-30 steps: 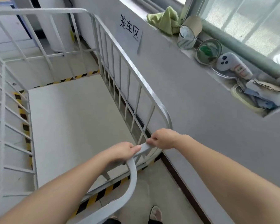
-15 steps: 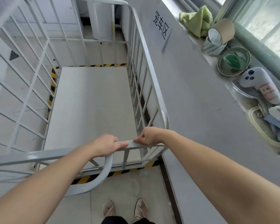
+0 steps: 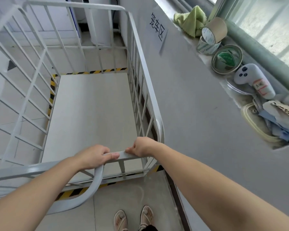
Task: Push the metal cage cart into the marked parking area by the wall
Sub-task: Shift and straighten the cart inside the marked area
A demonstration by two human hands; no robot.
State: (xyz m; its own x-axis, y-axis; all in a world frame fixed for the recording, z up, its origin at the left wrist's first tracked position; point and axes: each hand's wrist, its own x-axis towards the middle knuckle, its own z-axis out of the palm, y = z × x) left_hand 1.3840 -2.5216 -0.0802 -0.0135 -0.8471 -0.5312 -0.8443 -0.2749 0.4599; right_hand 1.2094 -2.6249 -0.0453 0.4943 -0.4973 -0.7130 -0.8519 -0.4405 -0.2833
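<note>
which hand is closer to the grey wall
Right. The right hand grips the white metal cage cart's top rail near the corner beside the grey wall; the left hand grips the same rail farther from it.

My fingers curl over the cart's near rail (image 3: pixel 123 155), so their tips drop out of sight behind it on both my left hand (image 3: pixel 93 158) and right hand (image 3: pixel 140 148). The cage cart (image 3: pixel 92 114) runs off the left edge, and its wheels sit hidden beneath the deck. Yellow-black floor tape (image 3: pixel 70 193) shows only in strips around the base; the rest lies under the cart. My sandalled feet (image 3: pixel 133 219) are cut by the bottom edge. On the windowsill (image 3: pixel 205 55), the pile of papers (image 3: pixel 280 117) runs out past the right edge, and the small label on the grey controller (image 3: pixel 254 80) is too small to read.
</note>
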